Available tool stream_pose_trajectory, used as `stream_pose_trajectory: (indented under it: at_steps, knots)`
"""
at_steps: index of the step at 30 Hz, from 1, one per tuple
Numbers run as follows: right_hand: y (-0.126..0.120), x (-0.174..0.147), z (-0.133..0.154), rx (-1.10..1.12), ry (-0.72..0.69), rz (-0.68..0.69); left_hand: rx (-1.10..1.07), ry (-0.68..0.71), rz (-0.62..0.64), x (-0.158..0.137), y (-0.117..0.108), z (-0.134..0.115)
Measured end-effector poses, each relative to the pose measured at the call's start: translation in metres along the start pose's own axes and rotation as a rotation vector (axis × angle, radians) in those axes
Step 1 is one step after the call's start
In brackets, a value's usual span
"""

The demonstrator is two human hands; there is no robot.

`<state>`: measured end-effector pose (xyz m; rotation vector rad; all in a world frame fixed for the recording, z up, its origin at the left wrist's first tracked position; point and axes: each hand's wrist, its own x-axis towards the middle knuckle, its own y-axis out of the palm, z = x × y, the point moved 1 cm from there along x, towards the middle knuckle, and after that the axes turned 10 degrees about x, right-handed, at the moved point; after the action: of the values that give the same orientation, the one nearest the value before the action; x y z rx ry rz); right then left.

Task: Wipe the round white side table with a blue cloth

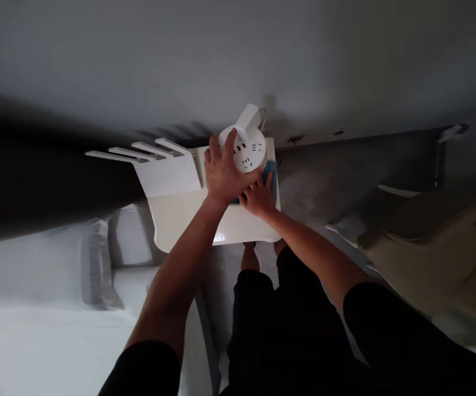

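Observation:
My left hand (227, 173) is wrapped round the side of a round white power socket tower (250, 157), its fingers on the top edge. A white plug adapter (248, 121) sticks up from that tower. Just below and to the right, my right hand (259, 197) presses on a flat blue cloth (271, 175) with its fingers bent over it. Part of the cloth is hidden under both hands and the tower. Both things are over a small white table (176, 217). Left of my left hand stands a white router (167, 175) with several antennas.
A grey wall (221, 60) runs behind the table. To the left is a bed with pale bedding (27, 330) and a pillow (131, 236). At the right, a beige covered piece (431, 247) stands on the grey floor (312, 176). A cable (264, 118) rises behind the tower.

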<state>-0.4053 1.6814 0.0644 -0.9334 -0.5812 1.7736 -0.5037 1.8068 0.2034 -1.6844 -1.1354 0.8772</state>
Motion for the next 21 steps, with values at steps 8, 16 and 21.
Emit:
stream_pose_trajectory:
  at_steps: [8,16,21]
  knots:
    - [0.099,-0.217,0.002,0.062,0.205,-0.019,-0.020,-0.029,0.032,-0.021,0.007,0.005]
    - [0.101,-0.182,-0.045,0.111,0.464,-0.404,-0.058,-0.025,0.013,-0.031,0.014,0.017]
    - [0.100,-0.191,-0.017,-0.016,0.183,-0.201,-0.115,-0.035,0.005,-0.030,0.019,0.015]
